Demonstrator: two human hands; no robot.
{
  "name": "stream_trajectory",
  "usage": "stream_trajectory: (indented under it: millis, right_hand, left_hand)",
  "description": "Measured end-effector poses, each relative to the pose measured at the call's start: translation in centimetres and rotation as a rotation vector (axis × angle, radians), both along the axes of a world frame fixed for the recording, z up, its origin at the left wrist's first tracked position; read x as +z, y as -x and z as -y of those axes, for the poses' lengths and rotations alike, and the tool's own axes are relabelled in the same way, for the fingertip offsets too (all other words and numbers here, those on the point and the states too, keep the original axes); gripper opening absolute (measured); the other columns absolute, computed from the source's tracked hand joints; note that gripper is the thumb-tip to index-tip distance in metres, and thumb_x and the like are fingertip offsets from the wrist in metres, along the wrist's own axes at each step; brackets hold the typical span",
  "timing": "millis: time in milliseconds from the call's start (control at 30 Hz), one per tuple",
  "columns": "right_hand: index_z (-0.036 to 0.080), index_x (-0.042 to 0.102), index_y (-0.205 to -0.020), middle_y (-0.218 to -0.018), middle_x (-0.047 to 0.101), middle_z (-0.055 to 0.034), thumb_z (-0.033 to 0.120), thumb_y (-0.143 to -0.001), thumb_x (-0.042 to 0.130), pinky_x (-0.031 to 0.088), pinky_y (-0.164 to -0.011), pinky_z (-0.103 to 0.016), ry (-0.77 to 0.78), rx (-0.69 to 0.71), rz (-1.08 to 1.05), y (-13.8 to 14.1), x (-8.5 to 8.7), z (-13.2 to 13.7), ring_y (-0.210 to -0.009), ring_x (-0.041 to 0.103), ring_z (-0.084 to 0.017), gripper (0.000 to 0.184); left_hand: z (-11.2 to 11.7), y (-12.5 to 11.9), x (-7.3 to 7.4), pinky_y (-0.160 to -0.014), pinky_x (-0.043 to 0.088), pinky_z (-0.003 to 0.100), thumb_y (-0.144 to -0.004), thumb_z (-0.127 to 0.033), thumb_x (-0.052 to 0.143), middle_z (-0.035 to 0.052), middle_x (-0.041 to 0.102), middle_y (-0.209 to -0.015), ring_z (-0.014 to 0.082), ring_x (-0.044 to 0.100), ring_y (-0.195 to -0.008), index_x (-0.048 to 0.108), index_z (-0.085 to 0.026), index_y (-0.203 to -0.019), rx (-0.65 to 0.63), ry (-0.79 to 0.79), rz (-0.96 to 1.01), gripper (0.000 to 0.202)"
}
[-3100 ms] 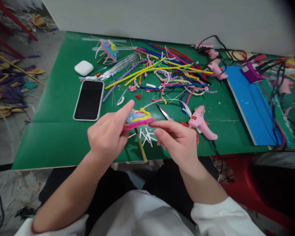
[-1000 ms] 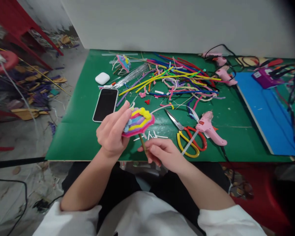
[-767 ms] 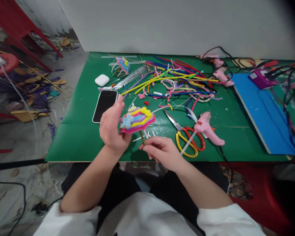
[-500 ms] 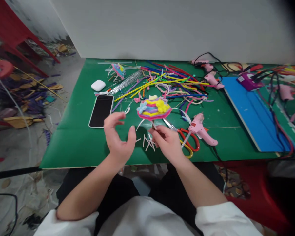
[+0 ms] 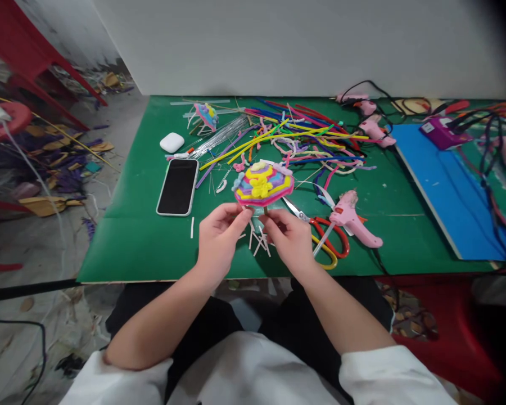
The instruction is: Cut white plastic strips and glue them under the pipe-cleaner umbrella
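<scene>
As forearms converge, both hands (curled) pinch umbrella.

Umbrella: pink, yel, purple bands w/ yel flower; glue gun pink; tabletop grn.

I count two umbrella-shaped pieces of multicoloured fuzzy stems, one near the far left corner of the green counter; also one black-screened smartphone, one white rounded case, one pair of red-and-yellow-handled scissors, and at least four pink plastic glue guns.
</scene>
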State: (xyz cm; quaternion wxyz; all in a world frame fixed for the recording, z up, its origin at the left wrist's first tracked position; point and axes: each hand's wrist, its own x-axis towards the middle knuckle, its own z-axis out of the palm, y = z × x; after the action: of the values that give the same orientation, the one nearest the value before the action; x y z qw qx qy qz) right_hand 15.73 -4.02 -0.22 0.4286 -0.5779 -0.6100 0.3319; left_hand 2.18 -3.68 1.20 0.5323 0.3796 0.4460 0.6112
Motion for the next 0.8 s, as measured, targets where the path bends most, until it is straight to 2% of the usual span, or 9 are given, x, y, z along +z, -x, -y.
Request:
stream_trajectory:
  millis: [167, 300, 500, 800]
  right_hand:
    - [0.019, 0.063, -0.080, -0.062, 0.064, 0.0018, 0.037, -0.082, 0.058, 0.045, -0.048, -0.022, 0.038, -0.010, -0.055, 0.0, 0.2, -0.1, -0.047, 0.057, -0.010, 0.019]
    - [0.018, 0.062, -0.078, -0.057, 0.060, 0.0035, 0.036, -0.081, 0.059, 0.044, -0.046, -0.020, 0.063, -0.011, -0.095, 0.0, 0.4, -0.1, -0.044, 0.055, -0.009, 0.018]
    - [0.020, 0.062, -0.078, -0.058, 0.061, 0.0031, 0.035, -0.081, 0.058, 0.044, -0.049, -0.022, 0.044, -0.024, -0.048, 0.0, 0.1, -0.1, -0.046, 0.056, -0.010, 0.016]
    - [0.021, 0.063, -0.080, -0.065, 0.065, 0.0017, 0.032, -0.081, 0.057, 0.046, -0.051, -0.023, 0.016, -0.020, -0.037, -0.1, -0.1, -0.1, -0.051, 0.059, -0.012, 0.013]
  left_hand:
    - [0.0, 0.2, 0.4, -0.063, 0.049, 0.019, -0.071, -0.026, 0.073, -0.0022, 0.067, -0.070, 0.0089, 0.063, -0.067, 0.067, -0.020, -0.076, 0.005, -0.010, 0.000, 0.010]
    - [0.0, 0.3, 0.8, -0.062, 0.049, 0.018, -0.070, -0.026, 0.074, -0.0028, 0.066, -0.066, 0.0081, 0.063, -0.062, 0.067, -0.019, -0.078, -0.033, 0.029, 0.050, 0.012]
    - [-0.1, 0.6, 1.4, -0.058, 0.046, 0.016, -0.071, -0.026, 0.073, -0.0027, 0.063, -0.062, 0.0065, 0.059, -0.061, 0.064, -0.017, -0.077, -0.189, 0.211, 0.298, 0.013]
    - [-0.2, 1.0, 1.4, -0.060, 0.047, 0.019, -0.077, -0.025, 0.067, -0.0016, 0.061, -0.072, 0.0080, 0.058, -0.070, 0.063, -0.016, -0.079, -0.316, 0.296, 0.493, 0.010]
